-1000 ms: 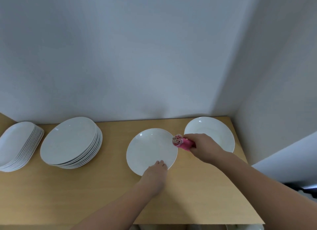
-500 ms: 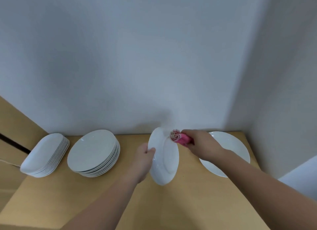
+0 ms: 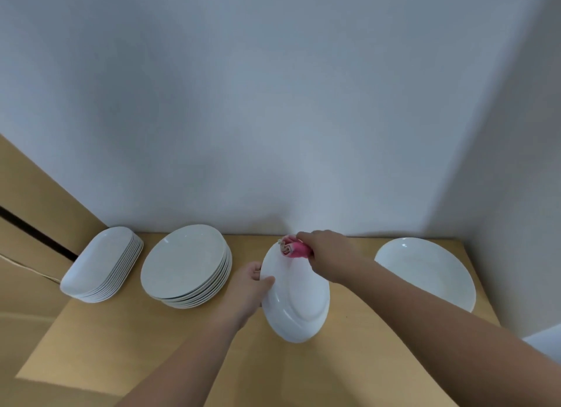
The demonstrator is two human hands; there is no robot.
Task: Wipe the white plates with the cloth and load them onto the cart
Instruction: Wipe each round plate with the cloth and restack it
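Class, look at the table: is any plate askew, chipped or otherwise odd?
Only the plate tilted in the left hand; the right hand holds the pink cloth to its top rim. No chips show.

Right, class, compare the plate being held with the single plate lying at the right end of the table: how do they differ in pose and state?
The held plate is tilted up steeply; the single plate lies flat, face up, on the table. The left hand grips the held plate's rim and the right hand holds a pink cloth against its top; nothing touches the single plate. Both are white and round.
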